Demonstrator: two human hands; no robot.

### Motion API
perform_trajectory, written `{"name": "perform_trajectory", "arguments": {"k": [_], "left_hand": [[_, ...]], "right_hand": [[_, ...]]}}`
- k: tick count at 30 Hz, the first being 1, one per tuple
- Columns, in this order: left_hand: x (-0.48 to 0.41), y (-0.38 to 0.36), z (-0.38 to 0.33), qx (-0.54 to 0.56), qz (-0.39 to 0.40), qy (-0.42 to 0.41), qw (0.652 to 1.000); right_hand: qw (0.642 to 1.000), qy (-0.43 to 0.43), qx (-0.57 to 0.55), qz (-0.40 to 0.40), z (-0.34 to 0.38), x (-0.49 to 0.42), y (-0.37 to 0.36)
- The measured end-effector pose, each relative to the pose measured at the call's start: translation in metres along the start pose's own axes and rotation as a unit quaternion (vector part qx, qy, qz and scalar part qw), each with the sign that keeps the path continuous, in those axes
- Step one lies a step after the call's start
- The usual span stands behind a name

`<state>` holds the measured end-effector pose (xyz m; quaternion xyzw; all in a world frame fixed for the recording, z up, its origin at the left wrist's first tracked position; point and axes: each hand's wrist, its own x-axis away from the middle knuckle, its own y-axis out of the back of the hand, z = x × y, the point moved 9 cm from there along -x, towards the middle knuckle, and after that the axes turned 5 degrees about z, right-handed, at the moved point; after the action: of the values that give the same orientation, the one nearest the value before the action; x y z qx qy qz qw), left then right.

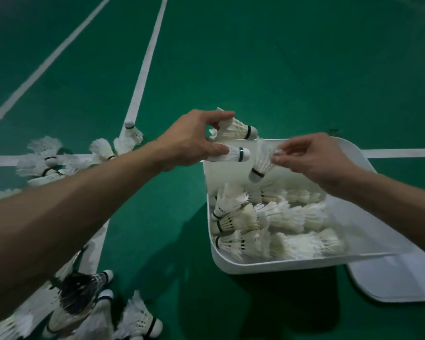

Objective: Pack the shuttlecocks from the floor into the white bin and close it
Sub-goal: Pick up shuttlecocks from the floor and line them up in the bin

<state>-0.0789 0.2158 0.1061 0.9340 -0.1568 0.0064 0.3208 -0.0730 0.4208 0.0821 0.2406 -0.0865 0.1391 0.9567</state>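
Loose white feather shuttlecocks (42,163) lie on the green floor at 9 o'clock; left hand (192,141) pinches two shuttlecocks (233,141), corks toward 3 o'clock, beside the white plastic bin's rim (214,246); right hand (312,158) pinches one shuttlecock (261,165) cork-down over it; flat white lid (398,280) cut off at 4 o'clock.

This is an indoor badminton court. The green sport floor (255,57) carries painted white boundary lines (147,60) that meet at right angles, and feather shuttlecocks (44,160) with black-banded cork heads lie scattered across the floor markings, under dim light.
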Motion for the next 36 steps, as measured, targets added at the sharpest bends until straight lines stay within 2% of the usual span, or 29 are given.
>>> {"name": "perform_trajectory", "arguments": {"k": [6,15,23,32,36], "left_hand": [[-0.010,-0.017,0.006,-0.043,0.007,0.016,0.999],[-0.024,-0.020,0.014,-0.049,0.004,0.017,0.999],[-0.029,-0.021,0.014,-0.044,0.010,0.004,0.999],[-0.027,-0.023,0.013,-0.042,0.017,0.003,0.999],[-0.023,-0.026,0.008,-0.064,0.019,0.001,0.998]], "right_hand": [[0.995,-0.058,0.053,-0.068,-0.050,-0.008,0.000],[0.990,-0.088,0.079,-0.075,-0.070,-0.031,-0.034],[0.971,-0.075,0.226,0.031,-0.082,-0.039,-0.079],[0.954,-0.122,0.252,0.111,-0.096,-0.036,-0.081],[0.958,-0.121,0.227,0.126,-0.090,-0.028,-0.075]]}}
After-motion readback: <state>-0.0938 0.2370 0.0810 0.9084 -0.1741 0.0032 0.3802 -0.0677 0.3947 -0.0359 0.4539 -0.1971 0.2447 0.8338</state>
